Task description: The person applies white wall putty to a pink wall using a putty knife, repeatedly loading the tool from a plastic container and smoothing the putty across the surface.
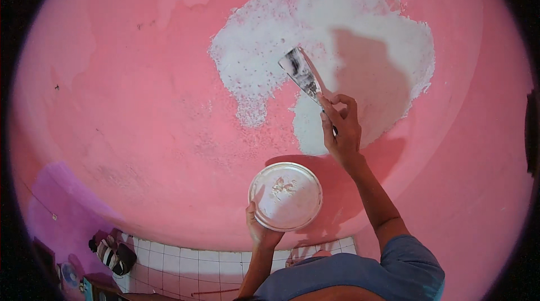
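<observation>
Your right hand (346, 128) grasps a putty knife (302, 71) by its handle, the blade tilted up and left at the white patch (371, 6) on the pink wall (163, 82), though I cannot tell whether it touches; your left hand (263, 233) clasps a round pale plate (295, 210) at its lower left rim, below the knife, with whitish paste (284, 187) near its middle
</observation>
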{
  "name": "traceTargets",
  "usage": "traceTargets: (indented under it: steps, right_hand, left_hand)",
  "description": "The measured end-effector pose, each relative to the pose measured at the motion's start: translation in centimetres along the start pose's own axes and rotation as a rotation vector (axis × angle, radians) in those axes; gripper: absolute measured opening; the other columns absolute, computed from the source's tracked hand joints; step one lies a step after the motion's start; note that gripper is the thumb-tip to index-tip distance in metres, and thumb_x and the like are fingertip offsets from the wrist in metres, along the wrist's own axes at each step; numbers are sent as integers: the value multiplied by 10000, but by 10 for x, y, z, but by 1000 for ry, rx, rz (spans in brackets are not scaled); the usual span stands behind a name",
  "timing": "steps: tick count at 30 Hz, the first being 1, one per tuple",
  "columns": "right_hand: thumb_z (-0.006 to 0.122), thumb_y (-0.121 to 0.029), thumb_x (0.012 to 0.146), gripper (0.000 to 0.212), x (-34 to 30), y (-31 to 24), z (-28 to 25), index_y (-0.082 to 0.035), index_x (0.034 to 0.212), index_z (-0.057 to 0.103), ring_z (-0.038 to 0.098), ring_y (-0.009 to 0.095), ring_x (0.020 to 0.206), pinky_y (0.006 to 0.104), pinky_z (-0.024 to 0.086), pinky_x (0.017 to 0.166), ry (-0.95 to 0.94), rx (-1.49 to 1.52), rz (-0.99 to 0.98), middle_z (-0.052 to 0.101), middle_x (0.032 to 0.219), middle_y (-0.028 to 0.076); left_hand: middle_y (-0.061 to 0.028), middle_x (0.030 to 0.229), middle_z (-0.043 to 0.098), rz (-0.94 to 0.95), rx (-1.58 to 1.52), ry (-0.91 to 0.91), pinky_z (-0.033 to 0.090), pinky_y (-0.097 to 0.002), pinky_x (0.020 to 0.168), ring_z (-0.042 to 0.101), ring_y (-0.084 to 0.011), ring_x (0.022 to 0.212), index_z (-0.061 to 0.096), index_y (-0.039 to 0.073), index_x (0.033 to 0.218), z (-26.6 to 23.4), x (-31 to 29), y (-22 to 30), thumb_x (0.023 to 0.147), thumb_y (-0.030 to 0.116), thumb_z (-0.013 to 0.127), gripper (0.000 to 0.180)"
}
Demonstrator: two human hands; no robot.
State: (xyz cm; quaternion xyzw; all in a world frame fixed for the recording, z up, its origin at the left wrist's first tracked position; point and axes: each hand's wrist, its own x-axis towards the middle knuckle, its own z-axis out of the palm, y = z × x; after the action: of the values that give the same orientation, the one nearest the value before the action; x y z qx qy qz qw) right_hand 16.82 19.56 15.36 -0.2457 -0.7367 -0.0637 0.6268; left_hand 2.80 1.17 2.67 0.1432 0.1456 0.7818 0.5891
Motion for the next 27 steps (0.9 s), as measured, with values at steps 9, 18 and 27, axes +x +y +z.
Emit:
traceTargets:
  steps: [9, 18, 27]
  right_hand:
    - [647, -39, 804, 494, 29, 12, 9, -234, 1251, 573, 584, 166, 628, 287, 465, 474, -28, -31, -111, 508, 1060, 91]
    - [649, -44, 798, 487, 16, 19, -1, -262, 1229, 591, 600, 173, 648, 296, 468, 450, -50, -198, -105, 513, 1028, 63]
    - [667, -2, 746, 512, 44, 13, -3, -251, 1191, 626, 573, 142, 613, 292, 467, 449, -1, -264, -151, 502, 1042, 40]
  left_hand:
    - [-126, 1430, 377, -23, -1, 46, 337, -537, 1045, 375, -339, 1301, 318, 157, 1426, -5, 0, -3, 861, 486, 465, 670]
    - [-132, 1429, 377, -105, -49, 29, 347, -542, 1044, 392, -340, 1292, 305, 162, 1429, -9, 4, -4, 875, 466, 448, 648]
    - [-152, 1435, 360, -157, -85, 5, 322, -528, 1065, 382, -343, 1298, 295, 122, 1431, -14, 8, -10, 894, 423, 404, 625]
